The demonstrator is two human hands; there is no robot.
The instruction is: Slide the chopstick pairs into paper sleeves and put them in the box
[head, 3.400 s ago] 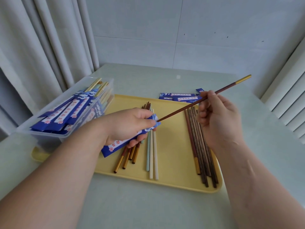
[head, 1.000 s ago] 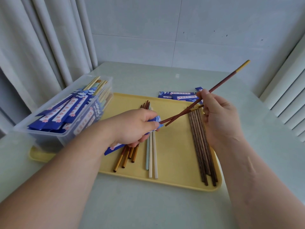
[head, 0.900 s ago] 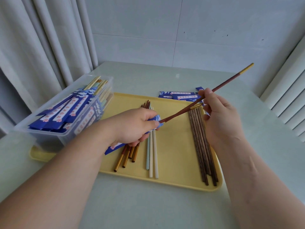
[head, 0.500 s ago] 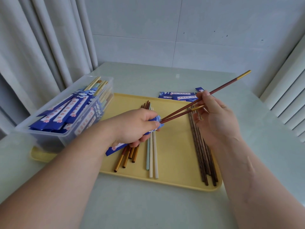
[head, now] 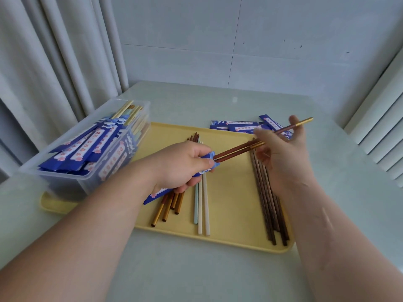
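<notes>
at the centre of the frame, my feed shows the left hand (head: 181,165) with its fingers curled round a blue paper sleeve (head: 207,157), gripping it near its open mouth. the sleeve's other end pokes out below the hand, toward the lower left. a red-brown chopstick pair (head: 236,149) has its tips in that mouth and slants up to the right, gold ends outermost, one stick reaching further than the other. the right hand (head: 283,153) is blurred, but i can make out its fingers pinching the longer stick near its gold end. all this hangs above a yellow tray (head: 231,243), where gold-ended brown chopsticks (head: 166,207), pale chopsticks (head: 202,205) and dark chopsticks (head: 269,205) lie loose. spare sleeves (head: 235,125) lie at the tray's far edge. left of centre, a clear box (head: 87,182) of filled sleeves sits on the tray's left end, on the pale surface (head: 196,277).
</notes>
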